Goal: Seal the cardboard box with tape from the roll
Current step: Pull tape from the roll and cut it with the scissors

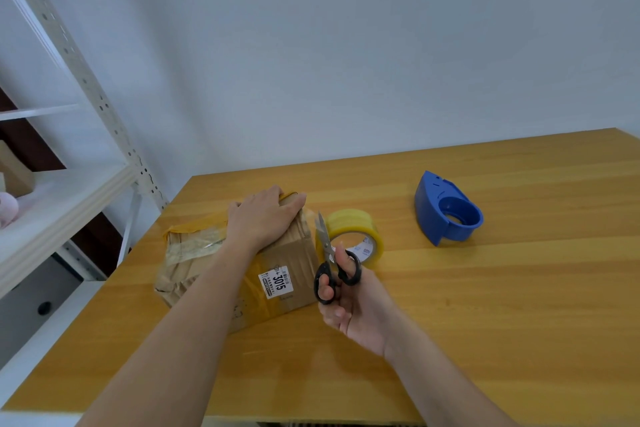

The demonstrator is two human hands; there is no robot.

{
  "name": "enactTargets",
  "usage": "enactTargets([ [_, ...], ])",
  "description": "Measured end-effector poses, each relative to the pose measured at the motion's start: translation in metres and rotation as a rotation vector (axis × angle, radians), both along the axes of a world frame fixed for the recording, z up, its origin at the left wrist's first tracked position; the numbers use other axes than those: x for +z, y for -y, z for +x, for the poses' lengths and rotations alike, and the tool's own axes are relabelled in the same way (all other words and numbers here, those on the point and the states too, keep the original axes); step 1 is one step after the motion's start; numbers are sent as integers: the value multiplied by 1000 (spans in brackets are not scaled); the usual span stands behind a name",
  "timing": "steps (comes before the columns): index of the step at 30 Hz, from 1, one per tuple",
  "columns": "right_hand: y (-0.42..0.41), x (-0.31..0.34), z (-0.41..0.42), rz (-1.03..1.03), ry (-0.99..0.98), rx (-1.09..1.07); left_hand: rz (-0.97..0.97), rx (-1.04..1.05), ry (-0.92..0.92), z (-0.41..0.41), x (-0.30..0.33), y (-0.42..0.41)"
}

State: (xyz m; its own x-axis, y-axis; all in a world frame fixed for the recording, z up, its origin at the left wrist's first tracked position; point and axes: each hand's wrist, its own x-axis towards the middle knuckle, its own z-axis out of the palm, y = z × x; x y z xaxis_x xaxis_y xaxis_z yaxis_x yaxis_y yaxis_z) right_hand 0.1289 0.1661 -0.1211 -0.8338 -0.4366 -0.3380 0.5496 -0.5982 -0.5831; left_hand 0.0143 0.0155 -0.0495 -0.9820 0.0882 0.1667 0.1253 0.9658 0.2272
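**Materials and finishes**

The table (485,288) is smooth wood-grain with a soft sheen. The box (298,246) is matt brown cardboard, creased, with glossy yellowish tape strips and a white paper label (276,281). The tape roll (353,225) is shiny translucent yellow plastic. The scissors (327,253) have bright metal blades and black plastic handles. The dispenser (429,204) is smooth blue plastic. The shelf (69,191) looks white-painted metal.
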Motion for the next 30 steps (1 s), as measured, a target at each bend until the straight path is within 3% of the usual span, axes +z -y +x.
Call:
enactTargets([
  [30,-1,4,-13,-35,-7,23,5,3,-8,0,0,-1],
])
